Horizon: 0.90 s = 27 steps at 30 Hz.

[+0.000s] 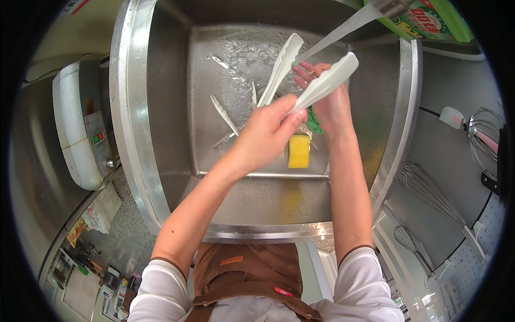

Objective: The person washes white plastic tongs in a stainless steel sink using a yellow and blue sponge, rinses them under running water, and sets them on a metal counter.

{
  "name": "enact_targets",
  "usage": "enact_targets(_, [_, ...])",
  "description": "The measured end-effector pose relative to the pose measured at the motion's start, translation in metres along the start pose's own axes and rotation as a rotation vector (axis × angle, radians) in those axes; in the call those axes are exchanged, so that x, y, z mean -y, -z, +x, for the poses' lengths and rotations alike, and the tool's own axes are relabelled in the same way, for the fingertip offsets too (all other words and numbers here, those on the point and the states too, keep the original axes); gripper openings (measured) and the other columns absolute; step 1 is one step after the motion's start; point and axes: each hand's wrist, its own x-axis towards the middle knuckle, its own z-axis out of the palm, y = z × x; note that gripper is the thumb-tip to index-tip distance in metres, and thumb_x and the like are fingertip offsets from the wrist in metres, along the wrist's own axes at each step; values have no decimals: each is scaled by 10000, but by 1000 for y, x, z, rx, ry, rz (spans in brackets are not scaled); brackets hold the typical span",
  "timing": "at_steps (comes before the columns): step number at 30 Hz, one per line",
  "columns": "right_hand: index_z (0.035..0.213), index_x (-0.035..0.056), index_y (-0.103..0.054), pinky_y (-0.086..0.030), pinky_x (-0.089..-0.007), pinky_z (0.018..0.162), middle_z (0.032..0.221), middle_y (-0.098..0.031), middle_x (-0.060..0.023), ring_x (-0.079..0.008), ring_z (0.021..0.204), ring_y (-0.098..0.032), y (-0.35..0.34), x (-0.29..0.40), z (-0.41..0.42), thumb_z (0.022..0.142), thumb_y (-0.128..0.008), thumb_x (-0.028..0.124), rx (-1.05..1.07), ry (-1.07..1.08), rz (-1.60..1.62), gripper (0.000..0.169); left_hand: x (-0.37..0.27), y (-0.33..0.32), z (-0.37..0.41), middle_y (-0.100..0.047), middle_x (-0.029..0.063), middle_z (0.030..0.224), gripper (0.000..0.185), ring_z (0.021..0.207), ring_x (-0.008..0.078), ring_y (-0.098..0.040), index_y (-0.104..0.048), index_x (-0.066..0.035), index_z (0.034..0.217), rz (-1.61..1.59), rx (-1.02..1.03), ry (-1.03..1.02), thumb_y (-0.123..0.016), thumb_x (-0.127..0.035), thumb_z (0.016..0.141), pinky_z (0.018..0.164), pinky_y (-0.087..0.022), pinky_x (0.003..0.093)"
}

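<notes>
My left hand (267,131) grips a pair of white scalloped tongs (281,68) near the hinge end, with both arms spread apart and pointing up and to the right. Behind the right tong arm is my right hand (332,100), palm turned up and fingers extended; part of it is hidden. A stream of water (338,34) falls towards the tong tips and my right fingertips. Another white pair of tongs (223,113) lies on the sink floor, partly covered by my left hand. Below my hands sit a yellow sponge (299,152) and a crumpled green item (314,121).
The stainless steel sink (134,120) surrounds my hands, its floor wet. A metal faucet (390,6) reaches in at top right beside a green detergent container (430,20). Several wire whisks (434,193) hang at right. A white machine with buttons (78,129) stands at left.
</notes>
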Motion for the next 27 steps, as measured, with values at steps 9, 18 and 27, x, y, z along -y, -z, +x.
enact_targets(9, [1009,-30,-563,-408,-431,1021,1119,-576,-185,-314,1122,-531,-11,-20,13,914,-553,95,218,-91,458,158,9,-7,-13,-501,6,763,250,695,79,-478,-599,-14,977,-121,66,40,-435,-201,1000,649,-424,233])
enact_targets(18, [1063,-36,-440,-428,-402,983,1076,-568,-182,-284,1093,-528,-19,-35,1,908,-549,46,33,-167,466,207,21,-6,-26,-549,76,932,267,795,150,-522,-607,36,994,307,-316,-292,-445,-175,991,761,-446,290])
enact_targets(27, [1006,9,-579,-433,-334,941,1016,-613,-119,-214,1036,-559,-29,-29,-13,907,-582,74,60,-18,319,119,42,6,-25,-498,-51,706,337,645,39,-391,-597,-60,966,-223,-181,340,-395,-324,1018,602,-340,199])
